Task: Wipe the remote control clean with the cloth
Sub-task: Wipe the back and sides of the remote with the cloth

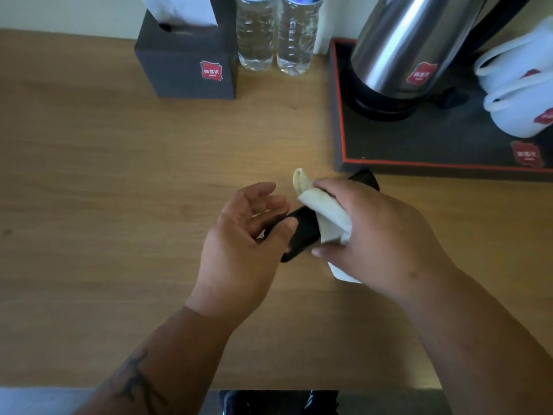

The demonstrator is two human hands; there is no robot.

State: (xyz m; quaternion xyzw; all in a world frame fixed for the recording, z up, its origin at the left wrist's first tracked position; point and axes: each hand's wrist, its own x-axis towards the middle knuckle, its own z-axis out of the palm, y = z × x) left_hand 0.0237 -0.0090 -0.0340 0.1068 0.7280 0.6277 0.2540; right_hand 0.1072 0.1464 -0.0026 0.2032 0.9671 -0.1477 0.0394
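Observation:
A black remote control (302, 232) is held above the wooden table (104, 175), slanting from lower left to upper right. My left hand (245, 241) grips its near end, thumb on top and fingers curled behind. A cream cloth (326, 217) is wrapped over the remote's middle, and my right hand (380, 232) is closed around that cloth. The remote's far tip (366, 178) pokes out past my right hand. Most of the remote's middle is hidden by cloth and fingers.
At the back stand a dark tissue box (185, 64) and two clear water bottles (276, 34). A black tray with a red rim (338, 115) at the right holds a steel kettle (410, 52) and white cups (520, 85). The table's front edge (299, 387) lies near me.

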